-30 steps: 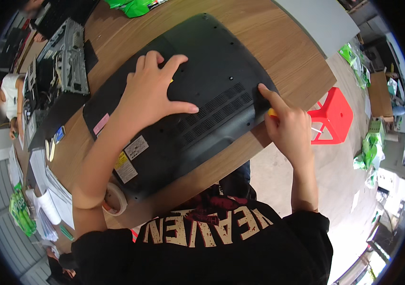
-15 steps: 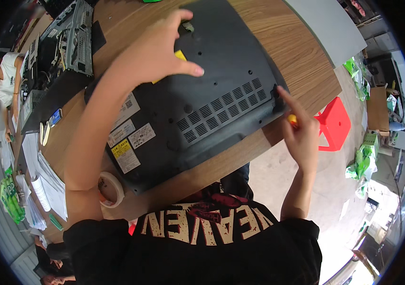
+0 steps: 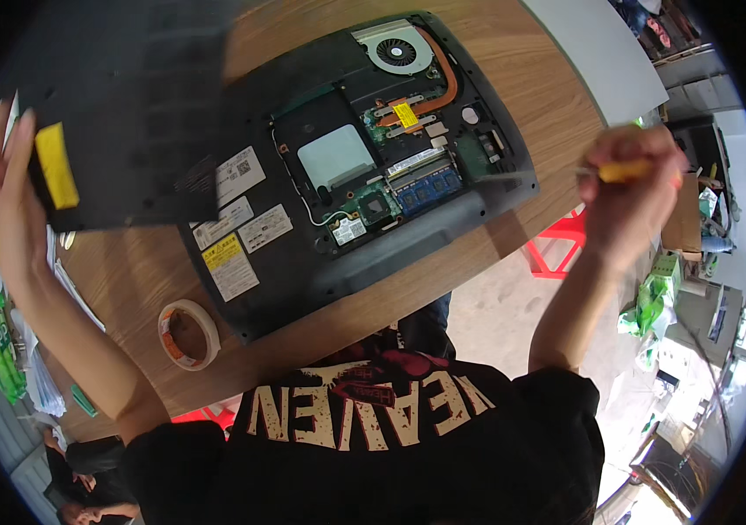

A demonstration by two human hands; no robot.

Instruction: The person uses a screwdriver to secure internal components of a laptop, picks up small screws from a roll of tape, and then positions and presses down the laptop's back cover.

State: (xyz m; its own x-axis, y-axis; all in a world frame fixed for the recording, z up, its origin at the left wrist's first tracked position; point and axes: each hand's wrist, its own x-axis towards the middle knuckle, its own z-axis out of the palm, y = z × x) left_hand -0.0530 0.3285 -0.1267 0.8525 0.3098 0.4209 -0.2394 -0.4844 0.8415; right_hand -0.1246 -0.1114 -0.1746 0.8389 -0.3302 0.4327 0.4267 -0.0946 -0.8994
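Observation:
A black laptop (image 3: 364, 254) lies bottom up on the wooden table, its inside bare. Its fan (image 3: 397, 52), copper heat pipe (image 3: 450, 83) and blue memory module (image 3: 430, 189) show. Up at the left, my left hand (image 3: 16, 188) grips the edge of the laptop's black bottom cover (image 3: 141, 114), which bears a yellow sticker. The cover is tilted, blurred, and hangs over the laptop's left part. Off the laptop's right side, my right hand (image 3: 635, 188) is closed round a yellow-handled tool (image 3: 625, 170); motion blur hides the tool's tip.
A roll of tape (image 3: 188, 335) lies near the table's front left edge. Beyond the table's right edge stands a red plastic stool (image 3: 557, 245). Papers (image 3: 41, 367) and a green package (image 3: 4, 354) are at the far left. Another person (image 3: 84, 486) sits at the lower left.
My left hand has lifted the bottom cover off the laptop and carried it left, baring the parts inside. My right hand has moved right, away from the laptop's corner.

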